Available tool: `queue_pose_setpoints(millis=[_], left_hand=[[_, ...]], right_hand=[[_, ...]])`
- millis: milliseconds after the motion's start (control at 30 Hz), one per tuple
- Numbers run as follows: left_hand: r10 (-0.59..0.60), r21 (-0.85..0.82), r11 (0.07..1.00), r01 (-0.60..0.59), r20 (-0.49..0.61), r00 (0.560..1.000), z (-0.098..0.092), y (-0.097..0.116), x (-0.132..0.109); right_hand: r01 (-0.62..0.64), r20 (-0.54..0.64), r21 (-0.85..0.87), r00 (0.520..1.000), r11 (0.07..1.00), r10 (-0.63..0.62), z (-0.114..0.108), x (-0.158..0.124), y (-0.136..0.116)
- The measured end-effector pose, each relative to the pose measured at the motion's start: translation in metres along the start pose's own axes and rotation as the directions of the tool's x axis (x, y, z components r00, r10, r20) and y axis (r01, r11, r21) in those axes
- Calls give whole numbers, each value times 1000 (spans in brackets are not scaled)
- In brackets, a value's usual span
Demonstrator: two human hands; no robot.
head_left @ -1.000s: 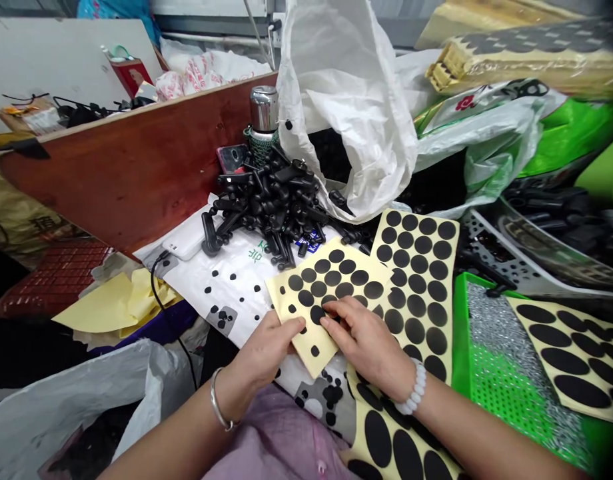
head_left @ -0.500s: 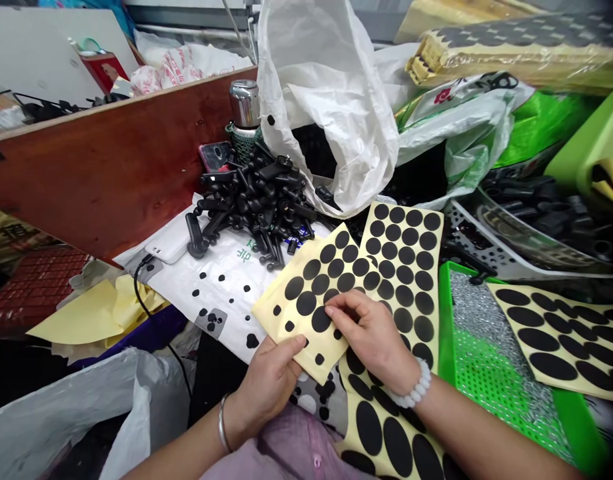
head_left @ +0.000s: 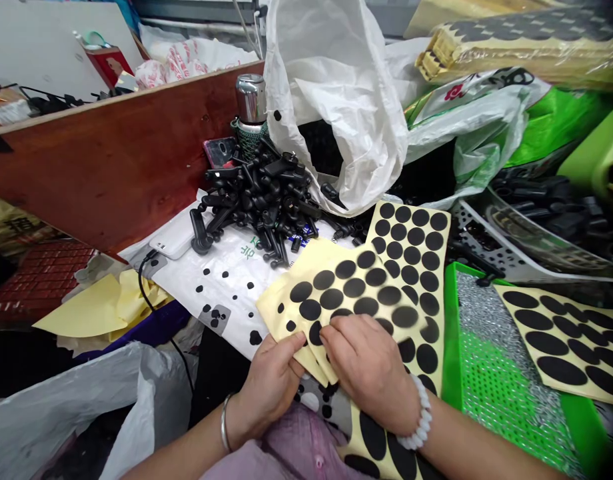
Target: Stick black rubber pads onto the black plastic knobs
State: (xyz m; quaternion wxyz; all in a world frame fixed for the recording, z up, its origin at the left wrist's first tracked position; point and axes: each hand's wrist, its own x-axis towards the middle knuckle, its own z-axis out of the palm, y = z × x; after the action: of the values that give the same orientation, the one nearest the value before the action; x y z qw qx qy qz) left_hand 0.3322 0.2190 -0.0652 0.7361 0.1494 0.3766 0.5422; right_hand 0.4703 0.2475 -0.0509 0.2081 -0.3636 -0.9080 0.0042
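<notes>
A pale yellow sheet [head_left: 281, 293] with rows of black round stickers lies between my hands, its upper part tilted up. My left hand [head_left: 274, 373] pinches the sheet's lower left edge between thumb and fingers. At the sheet's lower edge, my right hand [head_left: 369, 363] is closed on it, fingertips bent and partly hidden. The sheet is folded or doubled near my fingers. Behind it to the right is another sticker sheet [head_left: 414, 223]. Small black dots are scattered on the white plastic [head_left: 231, 300] at the left. More large black ovals show on a sheet [head_left: 356, 453] by my lap.
A heap of black plastic parts [head_left: 261, 193] sits behind the sheets, beside a phone [head_left: 219, 152] and a silver-lidded bottle [head_left: 250, 100]. A white bag [head_left: 336, 87] stands behind. At right are a green tray [head_left: 496, 373] and a basket [head_left: 516, 257]. A cable [head_left: 149, 303] hangs left.
My right hand has moved down and closed on the sheet's lower edge. The held sheet has bent and swung to the right. The view has shifted slightly.
</notes>
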Motion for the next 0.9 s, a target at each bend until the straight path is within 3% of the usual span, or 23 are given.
queue_pose_setpoints(millis=[67, 233, 433, 633, 900], left_hand=[[-4, -34, 999, 5, 15, 1000, 0, 0, 0], [-2, -74, 997, 7, 65, 998, -1, 0, -2], [-16, -12, 1000, 18, 121, 993, -6, -1, -3], [-11, 21, 1000, 9, 109, 994, -4, -6, 0], [-24, -146, 988, 45, 139, 990, -2, -10, -3]], right_hand=[[40, -18, -4, 999, 999, -40, 0, -3, 0], [-51, -157, 143, 985, 988, 73, -2, 4, 12], [-170, -122, 222, 972, 960, 200, -9, 15, 21], [-320, -120, 306, 922, 897, 369, -3, 15, 20], [-305, -134, 253, 929, 918, 346, -2, 15, 20]])
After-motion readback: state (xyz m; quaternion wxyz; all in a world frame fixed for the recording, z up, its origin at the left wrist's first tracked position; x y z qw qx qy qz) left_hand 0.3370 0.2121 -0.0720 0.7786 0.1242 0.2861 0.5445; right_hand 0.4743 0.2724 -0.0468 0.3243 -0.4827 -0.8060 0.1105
